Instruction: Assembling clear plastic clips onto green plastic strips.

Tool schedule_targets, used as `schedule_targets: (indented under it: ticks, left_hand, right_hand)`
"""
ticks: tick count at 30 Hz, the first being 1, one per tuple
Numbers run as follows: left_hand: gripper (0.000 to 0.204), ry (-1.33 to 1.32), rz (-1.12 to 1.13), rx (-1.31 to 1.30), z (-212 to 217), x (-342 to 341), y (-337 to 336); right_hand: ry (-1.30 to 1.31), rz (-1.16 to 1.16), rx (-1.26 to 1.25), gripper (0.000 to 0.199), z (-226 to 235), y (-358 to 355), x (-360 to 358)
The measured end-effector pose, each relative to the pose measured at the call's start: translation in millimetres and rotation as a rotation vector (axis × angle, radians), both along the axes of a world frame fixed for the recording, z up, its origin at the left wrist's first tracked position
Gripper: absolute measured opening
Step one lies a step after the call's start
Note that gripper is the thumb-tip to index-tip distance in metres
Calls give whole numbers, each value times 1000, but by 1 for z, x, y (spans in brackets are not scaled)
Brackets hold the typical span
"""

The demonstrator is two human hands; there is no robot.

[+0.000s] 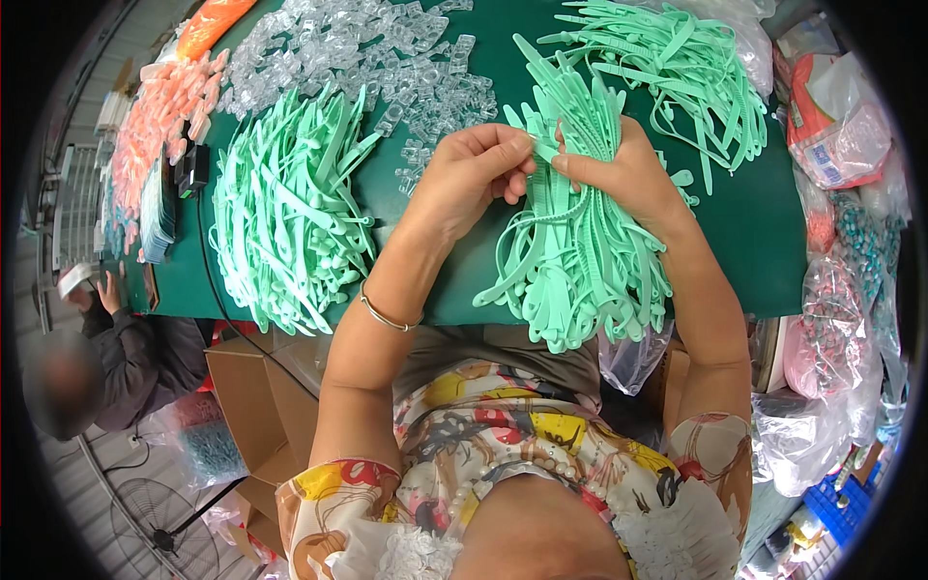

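Here I see my right hand (633,174) closed around a thick bunch of mint-green plastic straps (580,261), gripped near their upper ends so the long tails hang down over the near edge of the green table (773,242). My left hand (474,169) is pinched shut, thumb and fingers on the tip of one strap at the top of the bunch, just beside the right thumb. I judge these straps to be light, thin and bendy; they curl and splay where they hang free, so the loose ends would flop and snag on one another. The smooth plastic is probably a bit slippery, so the best hold looks to be near the head end, where the bunch is held tight. A second pile of the same straps (285,208) lies to the left on the table, a third (677,68) behind the hands, and a heap of small clear plastic clips (377,58) at the back
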State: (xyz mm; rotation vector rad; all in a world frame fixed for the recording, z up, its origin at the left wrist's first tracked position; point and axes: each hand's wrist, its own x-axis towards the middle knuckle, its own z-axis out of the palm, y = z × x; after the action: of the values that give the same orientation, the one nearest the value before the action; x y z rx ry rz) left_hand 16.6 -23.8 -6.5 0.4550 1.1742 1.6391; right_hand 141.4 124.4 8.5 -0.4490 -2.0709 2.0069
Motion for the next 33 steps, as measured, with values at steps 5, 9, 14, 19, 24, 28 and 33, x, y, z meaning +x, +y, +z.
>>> schedule_targets:
  ticks: [5,9,14,19,24,28,33]
  left_hand:
    - [18,186,-87,-32,2,2,1]
    - [21,410,-32,-118,3,1,0]
    - [26,829,68,-129,-2,7,7]
    - [25,535,81,-74,-6,12,7]
    - [21,531,156,-55,-2,8,3]
    - [21,550,188,-53,-7,3,5]
    - [21,652,205,-91,-6,0,6]
  right_hand:
    - [-7,18,25,28,0,-1,0]
    - [55,-39,73,31,-3,-1,1]
    - [91,-35,118,39,-13,-2,-1]
    - [112,9,-11,40,-8,-5,0]
    - [9,-13,136,38,-7,-3,-2]
    - [-23,-11,73,39,-4,4,1]
    - [-13,12,-201,43,2,4,2]
